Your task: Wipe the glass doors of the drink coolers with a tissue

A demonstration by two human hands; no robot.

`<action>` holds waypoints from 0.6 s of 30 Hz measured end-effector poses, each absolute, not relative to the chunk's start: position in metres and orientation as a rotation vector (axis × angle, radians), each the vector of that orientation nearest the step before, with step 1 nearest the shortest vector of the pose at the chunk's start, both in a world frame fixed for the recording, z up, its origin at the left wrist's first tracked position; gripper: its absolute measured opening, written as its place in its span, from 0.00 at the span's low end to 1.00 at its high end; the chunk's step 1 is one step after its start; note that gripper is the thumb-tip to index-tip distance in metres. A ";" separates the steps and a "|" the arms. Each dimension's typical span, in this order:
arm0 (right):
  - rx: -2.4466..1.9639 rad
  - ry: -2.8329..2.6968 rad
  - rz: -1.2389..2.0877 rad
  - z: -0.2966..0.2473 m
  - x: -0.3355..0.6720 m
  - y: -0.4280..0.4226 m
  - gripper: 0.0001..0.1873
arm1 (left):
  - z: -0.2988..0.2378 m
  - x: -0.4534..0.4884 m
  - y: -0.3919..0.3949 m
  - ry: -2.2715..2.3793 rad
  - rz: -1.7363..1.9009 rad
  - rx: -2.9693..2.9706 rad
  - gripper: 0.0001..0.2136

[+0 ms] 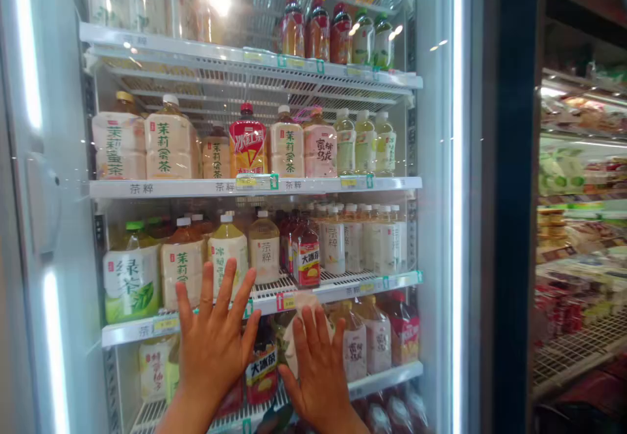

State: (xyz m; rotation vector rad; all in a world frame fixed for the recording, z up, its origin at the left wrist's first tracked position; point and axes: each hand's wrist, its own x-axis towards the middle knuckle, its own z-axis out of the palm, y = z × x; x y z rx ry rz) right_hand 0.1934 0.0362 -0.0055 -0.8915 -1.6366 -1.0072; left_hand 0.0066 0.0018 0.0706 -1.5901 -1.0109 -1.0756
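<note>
1. Glass door (435, 160) fills the space in front of both our hands, its long axis upright and its broad face turned toward us; shelves of drinks show through it.

2. Our left hand (215, 336) is raised, palm toward the glass, its fingers spread wide and its thumb pointing up toward the right hand. We cannot tell whether its palm touches the surface.

3. Our right hand (317, 365) sits just beside it and a little lower, fingers extended and closer together, thumb angled up toward the left hand. We see a pale patch (290, 346) behind its fingers; we cannot tell what it is, or whether the fingers press on it.

4. For edges, we have one light strip (27, 42) well to the left of the left hand and another light strip (458, 192) well to the right of the right hand, both running upright. Between the hands lies a narrow gap, and a broad stretch of glass spreads above their fingertips.

5. Through that gap we see a dark-labelled bottle (261, 372), upright, label facing us. A red-labelled bottle (306, 258) stands above the right hand, and a green-capped bottle (131, 277) stands up and left of the left hand, both with vertical long axes.

6. A shelf edge (337, 290) crosses behind the left fingers and passes just above the right fingertips, rising slightly rightward.
</note>
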 end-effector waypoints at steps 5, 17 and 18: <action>-0.916 -1.609 -0.911 0.053 0.193 0.038 0.38 | 0.051 0.014 0.004 -1.024 -1.189 -1.546 0.31; -0.904 -1.606 -0.986 0.016 0.178 0.034 0.41 | 0.010 0.008 0.003 -0.995 -1.248 -1.582 0.31; -0.909 -1.595 -0.964 0.032 0.176 0.035 0.41 | 0.007 0.008 0.003 -0.995 -1.249 -1.577 0.31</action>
